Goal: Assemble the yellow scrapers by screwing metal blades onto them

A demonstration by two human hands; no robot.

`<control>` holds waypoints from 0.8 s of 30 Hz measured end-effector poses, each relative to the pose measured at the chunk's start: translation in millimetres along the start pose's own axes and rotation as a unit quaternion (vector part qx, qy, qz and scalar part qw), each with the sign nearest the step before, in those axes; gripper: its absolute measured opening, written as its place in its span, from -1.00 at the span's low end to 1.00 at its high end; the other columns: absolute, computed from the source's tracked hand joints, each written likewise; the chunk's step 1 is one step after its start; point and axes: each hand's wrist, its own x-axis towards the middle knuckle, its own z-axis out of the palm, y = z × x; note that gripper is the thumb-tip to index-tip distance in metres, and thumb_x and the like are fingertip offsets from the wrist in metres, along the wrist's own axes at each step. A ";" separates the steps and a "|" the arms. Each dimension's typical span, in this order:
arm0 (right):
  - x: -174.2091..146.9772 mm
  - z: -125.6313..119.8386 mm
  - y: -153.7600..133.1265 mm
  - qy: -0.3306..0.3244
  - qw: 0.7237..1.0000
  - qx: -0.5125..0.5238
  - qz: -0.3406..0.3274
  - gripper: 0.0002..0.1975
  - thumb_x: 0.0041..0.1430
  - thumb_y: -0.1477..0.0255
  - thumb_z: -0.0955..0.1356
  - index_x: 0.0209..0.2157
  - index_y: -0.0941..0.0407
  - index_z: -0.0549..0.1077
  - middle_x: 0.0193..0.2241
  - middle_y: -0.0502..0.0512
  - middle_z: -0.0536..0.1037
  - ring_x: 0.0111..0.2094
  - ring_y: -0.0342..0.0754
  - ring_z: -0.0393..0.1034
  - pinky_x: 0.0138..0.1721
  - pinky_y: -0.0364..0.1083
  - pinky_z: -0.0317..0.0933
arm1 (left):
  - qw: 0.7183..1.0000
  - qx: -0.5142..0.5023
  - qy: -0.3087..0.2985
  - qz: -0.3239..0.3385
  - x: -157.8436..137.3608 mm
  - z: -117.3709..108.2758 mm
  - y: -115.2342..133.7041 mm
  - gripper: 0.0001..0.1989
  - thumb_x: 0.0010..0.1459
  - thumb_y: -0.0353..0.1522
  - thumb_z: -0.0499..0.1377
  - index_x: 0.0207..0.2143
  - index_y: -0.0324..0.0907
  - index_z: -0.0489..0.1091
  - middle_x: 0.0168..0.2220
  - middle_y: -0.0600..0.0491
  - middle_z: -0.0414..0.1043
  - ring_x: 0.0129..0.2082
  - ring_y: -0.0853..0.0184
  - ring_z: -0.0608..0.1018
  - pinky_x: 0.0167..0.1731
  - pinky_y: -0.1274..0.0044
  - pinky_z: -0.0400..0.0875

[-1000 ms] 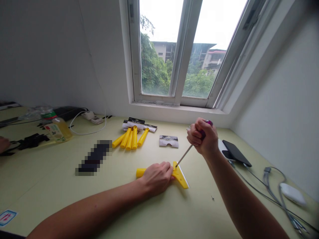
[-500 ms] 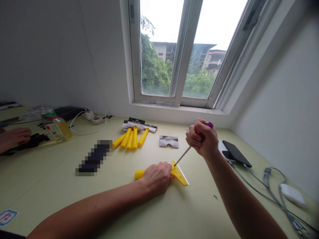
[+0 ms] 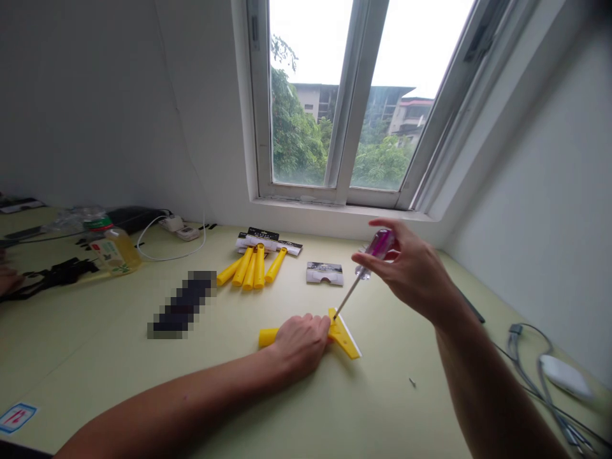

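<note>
My left hand (image 3: 303, 344) is closed around a yellow scraper (image 3: 345, 341) and presses it to the table. The scraper's wide head with a pale blade edge points right, and its handle end sticks out left of the hand. In my right hand (image 3: 406, 268) is a screwdriver (image 3: 380, 243) with a clear purple handle, held between thumb and fingers. Its shaft slants down to the left, and the tip meets the upper part of the scraper head. What lies under the tip is too small to make out. A small screw (image 3: 412, 382) lies on the table right of the scraper.
Several yellow scrapers (image 3: 248, 268) with black-and-white cards are piled toward the window. A loose card (image 3: 324, 273) lies nearby. To the left are a pixelated dark object (image 3: 184, 306), a bottle (image 3: 115, 248) and another person's hand (image 3: 8, 277). Cables (image 3: 521, 357) and a white case (image 3: 564, 376) sit right.
My right hand has loosened from a fist around the screwdriver handle to a thumb-and-finger hold. My left hand and the scraper stay put. The other person's hand has moved left.
</note>
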 end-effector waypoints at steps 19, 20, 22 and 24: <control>3.8 48.9 -12.3 0.008 0.831 0.550 0.079 -0.76 0.22 0.20 0.24 -0.37 0.00 0.09 -0.73 -0.26 0.12 -0.81 -0.27 -0.12 -0.82 -0.29 -0.17 | 1.000 0.012 0.006 0.026 1.0 4.6 2.8 -0.73 0.30 -0.27 -0.11 -0.21 -0.23 0.28 -0.32 -0.03 0.43 -0.35 0.22 0.48 -0.40 0.45 0.33; 5.3 46.3 -10.4 -0.019 0.828 0.555 0.077 -0.76 0.21 0.19 0.25 -0.38 0.01 0.11 -0.73 -0.24 0.15 -0.80 -0.26 -0.09 -0.81 -0.28 -0.14 | 1.000 0.012 0.008 0.025 1.0 4.5 2.2 -0.73 0.30 -0.27 -0.12 -0.21 -0.23 0.28 -0.32 -0.03 0.43 -0.35 0.22 0.48 -0.41 0.45 0.33; 8.5 37.5 -2.0 -0.043 0.847 0.526 0.066 -0.76 0.17 0.20 0.29 -0.40 0.05 0.20 -0.65 -0.17 0.25 -0.73 -0.25 0.07 -0.75 -0.25 0.01 | 1.000 0.012 0.011 0.020 0.7 4.1 0.7 -0.74 0.30 -0.29 -0.12 -0.21 -0.23 0.28 -0.32 -0.03 0.43 -0.35 0.21 0.48 -0.41 0.45 0.33; 11.4 27.7 9.3 -0.010 0.890 0.452 0.061 -0.75 0.11 0.21 0.36 -0.42 0.10 0.29 -0.58 -0.11 0.31 -0.64 -0.26 0.18 -0.66 -0.25 0.11 | 1.000 0.014 0.013 0.015 0.2 3.7 -0.6 -0.75 0.30 -0.29 -0.11 -0.21 -0.23 0.28 -0.31 -0.04 0.43 -0.34 0.21 0.48 -0.41 0.44 0.33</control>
